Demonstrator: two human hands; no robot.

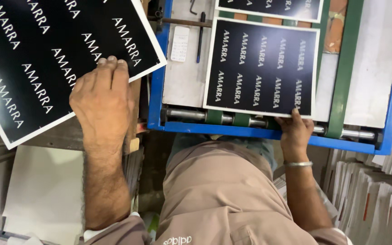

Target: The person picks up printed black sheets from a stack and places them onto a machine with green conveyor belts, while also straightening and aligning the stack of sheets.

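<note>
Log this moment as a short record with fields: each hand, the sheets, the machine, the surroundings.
left hand: palm down on the stack of black printed sheets, fingers at its edge
right hand: grips the near edge of a black printed sheet on the feed table
second sheet: farther up the table, partly out of view
machine: blue frame, green belts, metal roller
surroundings: stacked white sheets at right

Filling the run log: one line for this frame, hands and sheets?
left hand: flat on black printed sheet stack | right hand: gripping near edge of black white-bordered printed sheet on blue-framed feed table
</note>
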